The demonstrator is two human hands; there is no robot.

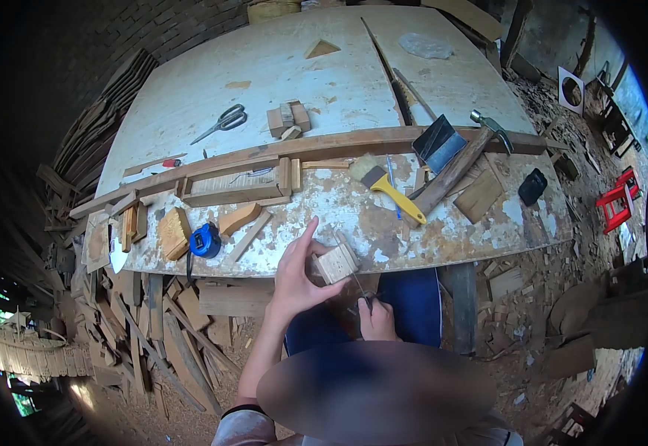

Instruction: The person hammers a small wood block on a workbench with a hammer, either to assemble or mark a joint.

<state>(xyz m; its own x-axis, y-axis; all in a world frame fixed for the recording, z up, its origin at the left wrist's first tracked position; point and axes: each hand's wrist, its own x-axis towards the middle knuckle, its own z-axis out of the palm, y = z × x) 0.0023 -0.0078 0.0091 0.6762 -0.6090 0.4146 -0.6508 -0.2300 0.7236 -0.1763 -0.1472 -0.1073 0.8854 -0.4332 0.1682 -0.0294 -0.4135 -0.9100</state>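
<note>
At the table's front edge, my left hand [299, 271] holds a small wooden block [337, 264], with the thumb below it and the index finger stretched upward. My right hand [377, 320] is closed round the dark handle of a thin tool [361, 286], just below and right of the block. The tool's thin shaft points up toward the block's lower right side; whether it touches the wood I cannot tell. Left of the block lie a thin wood strip [250, 236], a curved wooden piece [239, 218] and a blue tape measure [205, 240].
A yellow-handled brush [393, 192], a hammer [492, 131], a dark-bladed tool [440, 143] and a black object [533, 186] lie on the right of the table [264, 74]. Scissors [222, 123], wood blocks [287, 120] and a wooden frame [235, 195] lie farther back. Wood scraps cover the floor.
</note>
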